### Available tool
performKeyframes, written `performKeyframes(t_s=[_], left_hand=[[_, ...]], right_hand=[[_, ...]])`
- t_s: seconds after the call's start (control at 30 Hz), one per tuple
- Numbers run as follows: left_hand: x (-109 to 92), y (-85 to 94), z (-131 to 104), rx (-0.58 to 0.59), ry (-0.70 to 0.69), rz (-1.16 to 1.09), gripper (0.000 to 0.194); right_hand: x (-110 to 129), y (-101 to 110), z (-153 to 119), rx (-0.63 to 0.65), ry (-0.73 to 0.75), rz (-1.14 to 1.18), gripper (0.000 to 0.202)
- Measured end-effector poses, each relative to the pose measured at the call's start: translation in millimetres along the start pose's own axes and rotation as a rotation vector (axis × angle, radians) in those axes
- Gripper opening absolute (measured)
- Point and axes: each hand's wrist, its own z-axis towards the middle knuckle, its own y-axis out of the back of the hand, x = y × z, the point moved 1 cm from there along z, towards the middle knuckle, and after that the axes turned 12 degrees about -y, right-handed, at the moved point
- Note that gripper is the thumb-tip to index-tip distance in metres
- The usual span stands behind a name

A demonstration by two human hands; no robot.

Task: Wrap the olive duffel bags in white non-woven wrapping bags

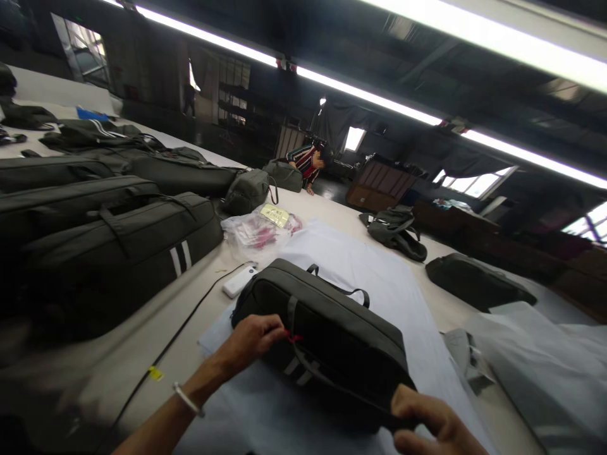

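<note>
A dark olive duffel bag (332, 316) lies in front of me on white sheeting (374, 259), its carry handle looped over the far side. Two pale stripes mark the near face. At the bag's left part, my left hand (256, 335) pinches a small red strip (294, 337) beside a strap (291, 313); a bracelet circles that wrist. My right hand (427, 417) is closed around the dark strap at the bag's near right end, and its fingers hide part of it.
Several similar bags (118, 253) crowd the left side. Near the held bag are a white phone-like device (239, 282), a black cable (175, 338) and clear plastic bags (258, 230). More bags (478, 282) and translucent sheeting (545, 354) lie right. A person (308, 161) leans over the far edge.
</note>
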Motion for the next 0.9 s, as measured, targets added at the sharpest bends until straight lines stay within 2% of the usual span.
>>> performKeyframes(t_s=[0.07, 0.13, 0.27, 0.33, 0.4, 0.47, 0.57, 0.67, 0.77, 0.83, 0.9], left_hand=[[6.6, 25.2, 15.1, -0.146, -0.006, 0.173, 0.029], [13.7, 41.8, 30.0, -0.217, -0.006, 0.233, 0.023], [15.0, 53.9, 50.9, -0.256, -0.004, 0.315, 0.020], [7.9, 52.6, 55.2, -0.270, -0.036, 0.365, 0.019], [-0.7, 47.1, 56.9, -0.250, -0.134, 0.407, 0.034], [-6.3, 37.6, 58.0, -0.169, -0.271, 0.441, 0.046], [-4.3, 20.0, 61.4, -0.037, -0.402, 0.514, 0.037], [2.8, 6.9, 66.5, -0.027, -0.401, 0.604, 0.030], [8.0, 6.3, 71.6, -0.123, -0.414, 0.661, 0.029], [16.0, 13.9, 74.5, -0.182, -0.429, 0.694, 0.042], [33.6, 26.0, 75.6, -0.228, -0.412, 0.723, 0.061]], right_hand=[[19.1, 23.0, -0.8, -0.031, 0.074, 0.146, 0.037], [31.3, 42.9, 0.3, -0.120, 0.144, 0.258, 0.044], [30.7, 70.6, 10.7, -0.361, 0.145, 0.397, 0.037], [20.5, 77.6, 18.7, -0.469, 0.075, 0.491, 0.033], [10.5, 80.8, 25.9, -0.573, 0.004, 0.553, 0.037], [6.8, 81.6, 31.3, -0.640, -0.022, 0.557, 0.043], [14.7, 80.8, 38.8, -0.657, -0.004, 0.581, 0.045], [20.6, 80.2, 49.4, -0.681, -0.017, 0.661, 0.044], [-0.2, 77.2, 59.8, -0.734, -0.041, 0.588, 0.057], [-31.1, 69.1, 62.5, -0.746, -0.095, 0.414, 0.072], [-68.1, 53.5, 60.9, -0.720, -0.190, 0.274, 0.086]])
